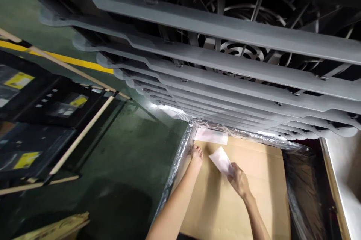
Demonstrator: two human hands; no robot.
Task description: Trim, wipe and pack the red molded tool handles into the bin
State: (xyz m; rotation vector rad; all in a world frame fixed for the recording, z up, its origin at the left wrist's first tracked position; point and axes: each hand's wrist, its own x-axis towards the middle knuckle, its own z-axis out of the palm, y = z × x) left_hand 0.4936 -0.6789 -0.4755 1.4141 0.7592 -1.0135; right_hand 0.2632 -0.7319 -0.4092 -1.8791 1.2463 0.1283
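My right hand grips a small pale pinkish-white sheet by its lower right end, with thumb and fingers pressed together. The sheet is held above brown cardboard that lies inside a box lined with clear plastic film. My left hand is closed, its fingers curled near the far left corner of the box. Whatever may be in those fingers is hidden. Just beyond it, a second pale sheet lies along the far edge of the cardboard.
A row of long grey slats hangs over the far side, with round dark grilles behind. Black cases with yellow labels stand at left, beside wooden bars. A yellow line crosses the green floor. Dark film lies at right.
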